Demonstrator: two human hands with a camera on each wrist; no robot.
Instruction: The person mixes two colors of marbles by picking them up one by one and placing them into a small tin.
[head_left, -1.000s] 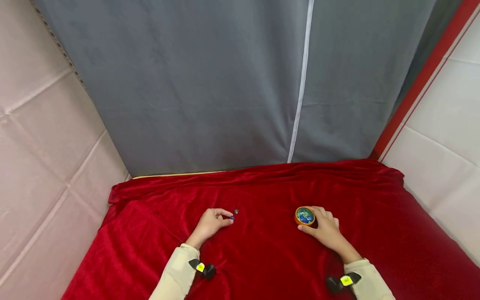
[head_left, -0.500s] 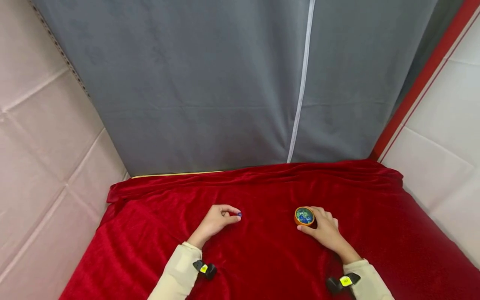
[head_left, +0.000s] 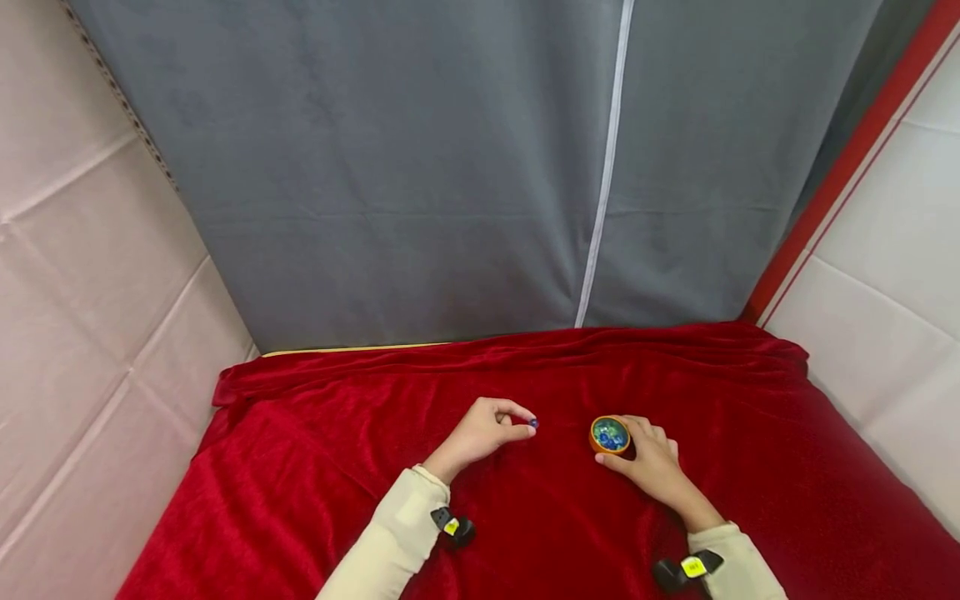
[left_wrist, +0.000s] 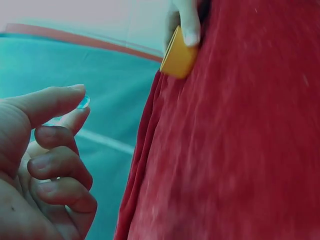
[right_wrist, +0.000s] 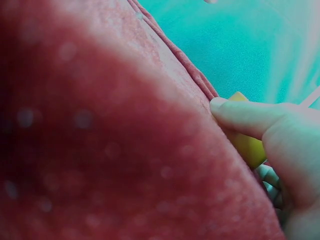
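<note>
My left hand [head_left: 483, 432] pinches a small blue glass marble [head_left: 533, 423] between thumb and index finger, above the red cloth. In the left wrist view the marble [left_wrist: 84, 102] looks clear and bluish at the fingertips, while the other fingers curl loosely. To its right stands a small round orange cup [head_left: 597, 446] with blue and green glass marbles [head_left: 610, 435] inside. My right hand [head_left: 651, 461] grips this cup from the right side, thumb at the near side and fingers behind. In the right wrist view, the thumb lies along the yellowish cup wall [right_wrist: 248, 149].
Red velvet cloth [head_left: 547, 517] with soft folds covers the table. A small pale glassy spot [right_wrist: 139, 16] shows on it in the right wrist view. Behind hangs a grey curtain [head_left: 420, 167]; pale walls [head_left: 75, 292] stand at both sides.
My left hand has moved right with the blue marble, closer to the cup. The greenish marble seen beside it one second ago is out of sight in the head view. My right hand stays put.
</note>
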